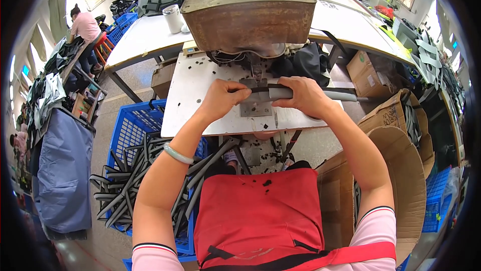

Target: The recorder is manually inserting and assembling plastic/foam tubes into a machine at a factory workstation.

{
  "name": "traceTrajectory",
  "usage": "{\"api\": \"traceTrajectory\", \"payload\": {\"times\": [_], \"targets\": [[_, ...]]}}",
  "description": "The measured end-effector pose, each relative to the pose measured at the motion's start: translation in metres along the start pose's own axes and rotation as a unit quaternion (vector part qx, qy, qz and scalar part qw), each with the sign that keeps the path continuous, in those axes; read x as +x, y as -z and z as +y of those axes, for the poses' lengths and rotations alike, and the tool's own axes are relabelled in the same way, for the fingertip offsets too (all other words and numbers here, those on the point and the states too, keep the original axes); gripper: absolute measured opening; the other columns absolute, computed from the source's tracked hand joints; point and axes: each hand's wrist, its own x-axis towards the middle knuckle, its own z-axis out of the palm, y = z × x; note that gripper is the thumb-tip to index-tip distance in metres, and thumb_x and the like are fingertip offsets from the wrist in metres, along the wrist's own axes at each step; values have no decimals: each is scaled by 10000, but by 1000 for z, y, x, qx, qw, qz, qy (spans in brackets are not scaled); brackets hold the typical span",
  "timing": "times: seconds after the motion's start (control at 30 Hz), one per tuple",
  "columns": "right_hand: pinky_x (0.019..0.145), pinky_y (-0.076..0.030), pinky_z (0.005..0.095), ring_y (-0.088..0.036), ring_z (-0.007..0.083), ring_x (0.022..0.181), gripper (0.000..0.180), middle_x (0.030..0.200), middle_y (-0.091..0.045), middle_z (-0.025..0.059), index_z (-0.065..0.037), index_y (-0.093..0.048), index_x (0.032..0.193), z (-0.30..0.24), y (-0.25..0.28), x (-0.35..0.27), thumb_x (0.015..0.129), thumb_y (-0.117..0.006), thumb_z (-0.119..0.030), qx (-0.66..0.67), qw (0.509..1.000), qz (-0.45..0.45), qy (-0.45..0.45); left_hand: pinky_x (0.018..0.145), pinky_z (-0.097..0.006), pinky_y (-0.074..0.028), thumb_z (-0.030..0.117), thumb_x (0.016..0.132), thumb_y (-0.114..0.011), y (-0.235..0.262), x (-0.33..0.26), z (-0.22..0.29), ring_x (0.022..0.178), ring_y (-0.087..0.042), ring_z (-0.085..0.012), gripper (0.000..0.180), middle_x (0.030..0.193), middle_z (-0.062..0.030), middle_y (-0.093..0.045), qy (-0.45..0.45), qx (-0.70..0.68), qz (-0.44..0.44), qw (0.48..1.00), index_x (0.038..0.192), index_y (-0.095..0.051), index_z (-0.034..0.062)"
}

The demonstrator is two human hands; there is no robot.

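Note:
A grey-and-black padded strip (261, 94) lies crosswise under the needle area of an industrial sewing machine (245, 28). My left hand (224, 99) pinches its left end between thumb and fingers. Around the middle of the strip, my right hand (303, 94) is closed, thumb below and fingers on top. The strip's grey tail (340, 95) runs out to the right past that hand. Beneath it is a metal needle plate (256, 109) set in the white worktop (188, 115). Whether the needle touches the strip I cannot tell.
Small black scraps dot the worktop. Black fabric (303, 65) is bunched behind my right hand. To my left stands a blue crate (123, 128) heaped with similar strips (125, 196); an open cardboard box (401, 171) is at my right. A person (86, 25) sits far left.

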Motion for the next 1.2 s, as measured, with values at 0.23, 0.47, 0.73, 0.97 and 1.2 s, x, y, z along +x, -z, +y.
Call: {"api": "traceTrajectory", "payload": {"times": [0.23, 0.47, 0.73, 0.97, 1.2], "targets": [[818, -489, 426, -615, 400, 947, 564, 993, -656, 229, 22, -625, 1081, 2, 4, 13, 746, -779, -405, 15, 999, -17, -30, 606, -264, -445, 187, 858, -712, 3, 17, 0, 669, -527, -88, 263, 738, -26, -647, 15, 32, 16, 999, 956, -727, -57], [790, -498, 420, -638, 398, 892, 548, 955, -667, 229, 10, -619, 1117, 17, 5, 11, 757, -787, -367, 59, 995, 34, -73, 583, -268, -438, 190, 864, -709, 8, 22, -5, 631, -523, -99, 248, 715, -21, -643, 51, -22, 28, 998, 949, -736, -41], [886, -493, 397, -565, 280, 1041, 211, 1015, -590, 98, -46, -590, 959, -121, -83, -53, 759, -603, -110, -99, 967, -69, 224, 633, -333, -473, 261, 848, -690, -29, -20, 6, 630, -545, -144, 298, 668, -120, -646, -47, 64, -50, 996, 882, -698, -35], [926, -448, 423, -592, 271, 1009, 134, 959, -630, 113, -56, -614, 907, -118, -118, -66, 823, -552, -139, -104, 972, -51, 206, 640, -281, -464, 270, 931, -631, -43, -58, -5, 653, -539, -98, 318, 705, -42, -651, 63, -146, -119, 980, 863, -682, -37], [893, -452, 440, -566, 381, 1018, 544, 1012, -608, 210, -4, -511, 1173, -45, -12, -60, 727, -759, -193, 24, 999, -11, -36, 582, -255, -456, 272, 948, -621, -4, -104, -29, 598, -555, -92, 278, 733, -28, -645, 164, -27, -207, 964, 894, -668, 3]]}}
